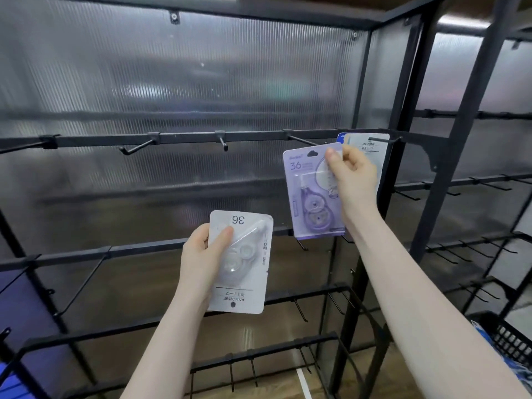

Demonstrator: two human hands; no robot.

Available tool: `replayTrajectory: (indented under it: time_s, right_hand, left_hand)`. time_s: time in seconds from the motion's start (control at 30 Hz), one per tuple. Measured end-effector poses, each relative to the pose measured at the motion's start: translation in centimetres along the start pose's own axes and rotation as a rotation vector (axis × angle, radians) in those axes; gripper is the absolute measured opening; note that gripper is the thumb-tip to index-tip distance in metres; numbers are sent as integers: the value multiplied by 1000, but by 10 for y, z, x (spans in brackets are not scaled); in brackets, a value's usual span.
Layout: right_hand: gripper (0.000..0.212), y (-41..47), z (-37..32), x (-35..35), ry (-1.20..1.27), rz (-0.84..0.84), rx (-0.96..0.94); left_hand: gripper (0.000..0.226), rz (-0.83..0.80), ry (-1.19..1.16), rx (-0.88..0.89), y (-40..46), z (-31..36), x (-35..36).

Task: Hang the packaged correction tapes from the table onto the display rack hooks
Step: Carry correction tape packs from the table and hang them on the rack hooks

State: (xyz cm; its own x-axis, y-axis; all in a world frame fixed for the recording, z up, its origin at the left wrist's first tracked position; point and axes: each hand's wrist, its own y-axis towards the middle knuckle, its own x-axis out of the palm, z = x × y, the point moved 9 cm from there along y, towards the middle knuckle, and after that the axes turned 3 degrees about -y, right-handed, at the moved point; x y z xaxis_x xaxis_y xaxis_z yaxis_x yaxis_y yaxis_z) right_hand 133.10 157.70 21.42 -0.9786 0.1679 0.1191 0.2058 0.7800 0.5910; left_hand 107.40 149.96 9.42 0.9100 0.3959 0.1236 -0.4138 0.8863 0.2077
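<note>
My right hand (352,180) pinches a purple correction tape pack (309,194) near its top right corner, holding it upright just below a bare hook (302,140) on the upper rail of the black display rack (187,137). To its right, white and blue packs (371,148) hang on the rightmost hook, partly hidden behind my hand. My left hand (203,254) grips a white correction tape pack (244,263) upside down, its hang hole at the bottom, lower and in front of the middle rail.
Several bare hooks stick out from the upper rail (138,146) and the lower rails. A second rack (472,182) with bare hooks stands to the right. A black basket (509,338) sits at the lower right. Ribbed translucent panels back the rack.
</note>
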Motion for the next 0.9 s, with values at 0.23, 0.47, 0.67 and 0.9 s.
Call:
replayTrajectory:
  time_s: [0.23,0.47,0.67,0.9]
  right_hand:
    - [34,18,-2,-7,-53,75,-56]
    - [37,31,5,-2,-116,68,-30]
    - [27,41,10,-9,-25,64,-7]
    - [32,52,28,-19,40,19,128]
  left_hand:
    - [16,43,-16,18,1,6,-3]
    - [14,64,-40,0,3,5,-5]
    - [14,61,-40,-5,2,7,-2]
    - [16,82,-30,-12,0,10,-3]
